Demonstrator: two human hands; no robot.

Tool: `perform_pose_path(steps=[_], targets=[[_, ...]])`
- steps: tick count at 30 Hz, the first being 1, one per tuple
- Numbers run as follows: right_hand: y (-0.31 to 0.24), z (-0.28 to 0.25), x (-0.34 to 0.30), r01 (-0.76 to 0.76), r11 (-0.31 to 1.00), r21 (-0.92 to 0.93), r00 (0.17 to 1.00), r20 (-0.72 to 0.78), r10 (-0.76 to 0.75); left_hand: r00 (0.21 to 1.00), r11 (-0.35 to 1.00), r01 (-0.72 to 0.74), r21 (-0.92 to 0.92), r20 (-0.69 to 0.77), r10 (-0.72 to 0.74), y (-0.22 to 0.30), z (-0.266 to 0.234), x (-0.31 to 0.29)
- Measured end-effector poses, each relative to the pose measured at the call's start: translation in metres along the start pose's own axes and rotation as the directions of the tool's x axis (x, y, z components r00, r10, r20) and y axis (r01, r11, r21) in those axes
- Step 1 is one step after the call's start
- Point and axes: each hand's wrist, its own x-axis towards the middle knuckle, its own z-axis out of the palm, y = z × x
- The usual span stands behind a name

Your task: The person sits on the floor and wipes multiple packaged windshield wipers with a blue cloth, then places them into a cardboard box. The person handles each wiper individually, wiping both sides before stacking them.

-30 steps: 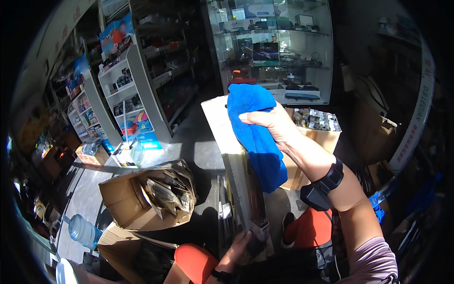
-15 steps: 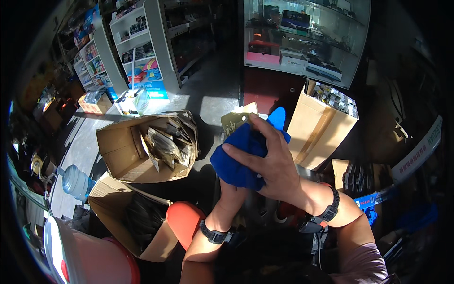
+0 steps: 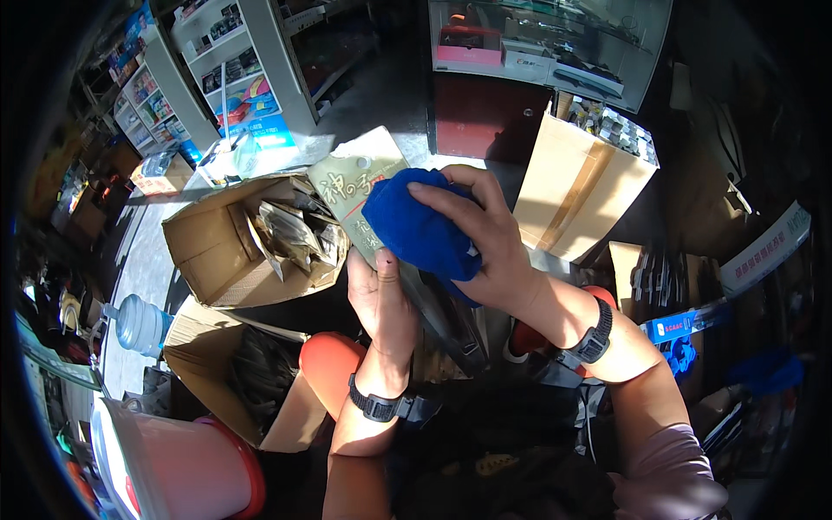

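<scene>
My left hand (image 3: pixel 381 299) is closed on a flat package (image 3: pixel 347 186), its thumb on the face. The package has a pale gold header card with a hang hole at the top and printing across it. Its lower part, dark and glossy, runs down toward my lap. In my right hand (image 3: pixel 490 230) a bunched blue cloth (image 3: pixel 420 221) is gripped, fingers spread over it. The cloth lies against the package's right side and covers part of the card.
An open cardboard box (image 3: pixel 195 269) with packages stands ahead left; another box (image 3: pixel 195 351) holding dark packages is nearer. A tall carton (image 3: pixel 550 186) stands ahead right. A white bucket (image 3: pixel 186 464) and a blue water jug (image 3: pixel 141 325) are at left. A glass showcase (image 3: pixel 529 30) stands beyond.
The package has come out from behind the cloth and tilted left, showing more of its card. My left hand shifted left and up; my right hand with the cloth rose slightly. The view tipped downward.
</scene>
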Motion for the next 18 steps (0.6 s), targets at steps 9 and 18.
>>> perform_pose_path(steps=[9,18], targets=[[0.018,0.004,-0.129,-0.162,0.986,0.030,0.939,0.311,0.145,0.978,0.991,-0.050,-0.121,-0.206,0.024,0.009,-0.060,0.030],[0.055,-0.037,-0.241,-0.506,0.795,-0.336,0.571,0.560,0.600,0.954,0.976,-0.212,0.052,-0.205,0.218,0.036,-0.069,0.063]])
